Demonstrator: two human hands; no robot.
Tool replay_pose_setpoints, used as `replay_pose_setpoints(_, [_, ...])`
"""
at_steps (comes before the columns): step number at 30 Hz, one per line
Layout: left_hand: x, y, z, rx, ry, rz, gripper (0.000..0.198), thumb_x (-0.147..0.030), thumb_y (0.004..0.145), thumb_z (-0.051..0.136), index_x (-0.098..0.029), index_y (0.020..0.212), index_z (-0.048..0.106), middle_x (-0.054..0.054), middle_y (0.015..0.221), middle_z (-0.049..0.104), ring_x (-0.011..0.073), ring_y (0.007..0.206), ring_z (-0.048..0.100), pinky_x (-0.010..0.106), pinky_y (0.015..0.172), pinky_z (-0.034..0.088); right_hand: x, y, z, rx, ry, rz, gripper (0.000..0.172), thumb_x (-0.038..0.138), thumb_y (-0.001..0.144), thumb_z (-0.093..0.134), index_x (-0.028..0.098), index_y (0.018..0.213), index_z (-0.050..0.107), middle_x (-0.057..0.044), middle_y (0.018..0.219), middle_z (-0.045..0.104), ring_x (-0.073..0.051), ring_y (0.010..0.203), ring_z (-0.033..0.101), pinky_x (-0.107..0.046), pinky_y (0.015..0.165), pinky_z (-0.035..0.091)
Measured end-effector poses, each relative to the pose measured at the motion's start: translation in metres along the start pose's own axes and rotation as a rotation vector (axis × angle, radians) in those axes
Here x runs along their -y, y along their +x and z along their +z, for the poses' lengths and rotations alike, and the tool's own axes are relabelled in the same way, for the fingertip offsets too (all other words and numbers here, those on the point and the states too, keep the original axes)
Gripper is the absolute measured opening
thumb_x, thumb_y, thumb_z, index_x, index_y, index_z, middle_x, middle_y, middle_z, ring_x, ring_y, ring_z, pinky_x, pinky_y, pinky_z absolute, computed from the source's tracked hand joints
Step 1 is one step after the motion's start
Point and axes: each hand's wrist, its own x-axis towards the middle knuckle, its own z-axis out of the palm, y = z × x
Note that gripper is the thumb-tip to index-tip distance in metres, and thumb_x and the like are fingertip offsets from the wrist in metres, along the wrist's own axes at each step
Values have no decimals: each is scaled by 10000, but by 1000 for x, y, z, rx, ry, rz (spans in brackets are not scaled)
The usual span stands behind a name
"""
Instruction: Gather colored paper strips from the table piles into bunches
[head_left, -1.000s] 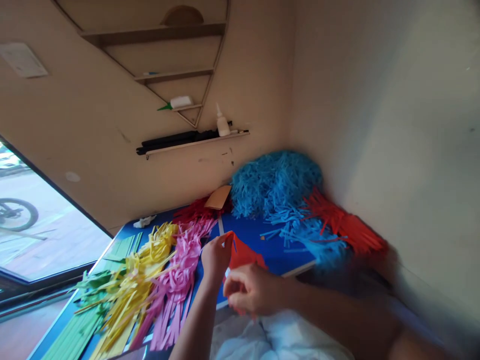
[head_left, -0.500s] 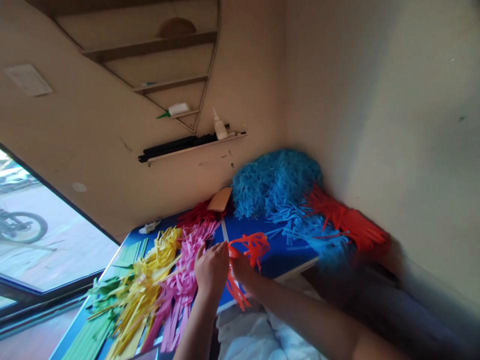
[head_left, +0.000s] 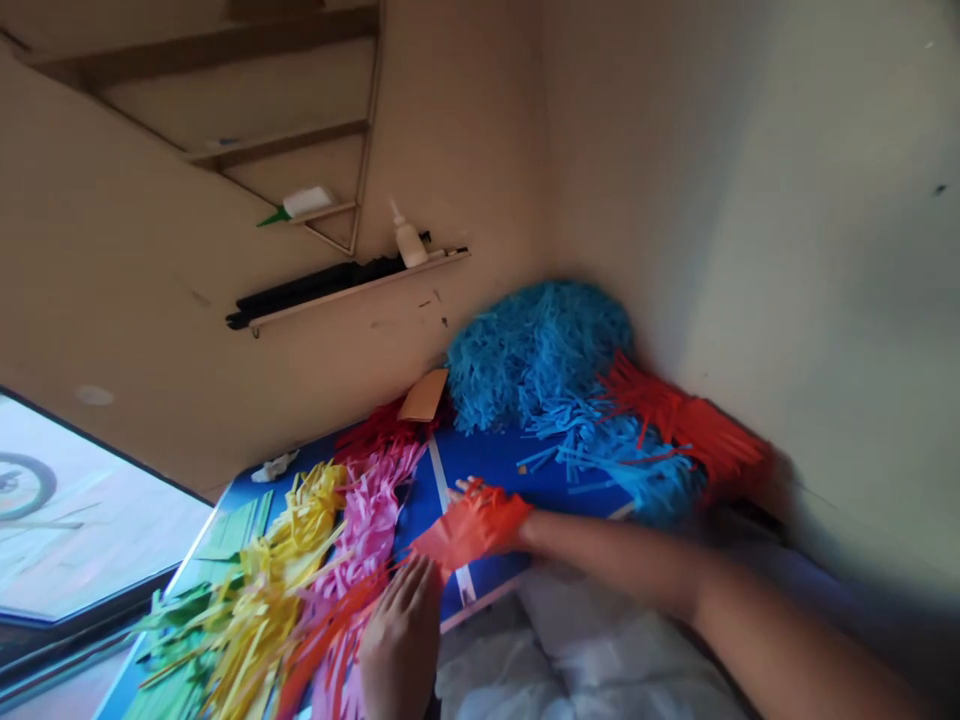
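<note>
A red-orange fringed paper strip lies draped over my right hand, which reaches in from the right over the blue table; only its fingertips show past the paper, curled around it. The strip's long tails trail down to the left across the pink strips. Nearer to me, my left hand lies flat with fingers stretched out, resting on those tails at the table's front edge.
Yellow strips and green strips lie left of the pink ones. A big blue fringe pile and a red pile fill the far right corner by the wall. Cardboard piece, glue bottle on a shelf, white cloth in my lap.
The red paper has gone from bunched between both hands to spread over my right hand. My left hand has let go and dropped flat toward the front edge. The camera has swung slightly.
</note>
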Motion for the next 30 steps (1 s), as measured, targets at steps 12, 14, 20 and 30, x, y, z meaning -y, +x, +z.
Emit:
replay_pose_setpoints(12, [-73, 8, 91, 158, -417, 29, 389, -26, 867, 428, -181, 1125, 675, 38, 1114, 756, 207, 1048, 695, 363, 908, 559, -115, -126, -157, 75, 122, 335, 363, 431, 959, 482, 175, 913, 736, -65, 850, 757, -228, 795, 727, -330, 709, 588])
replay_pose_setpoints(14, [-75, 11, 89, 170, -440, -3, 373, -45, 877, 430, -198, 1117, 670, 18, 1108, 759, 207, 1029, 698, 379, 911, 531, -97, -146, -164, -337, -130, 499, 360, 445, 958, 491, 178, 866, 713, -83, 808, 736, -234, 739, 707, -345, 673, 576])
replay_pose_setpoints(20, [-73, 24, 76, 207, -509, -88, 356, -62, 868, 458, -264, 1069, 670, -44, 1070, 768, 185, 1005, 689, 414, 1116, 265, -25, -123, -71, 46, -118, -95, 468, 295, 908, 575, 204, 1361, 504, -88, 1294, 641, -237, 1232, 557, -470, 1115, 343])
replay_pose_setpoints(30, [-47, 14, 81, 332, -564, -372, 223, -245, 943, 479, -249, 950, 701, 19, 888, 779, 188, 835, 710, 361, 872, 440, -58, -92, -36, -41, 112, 232, 164, 191, 946, 540, 216, 836, 660, 8, 787, 728, -145, 765, 659, -316, 798, 349])
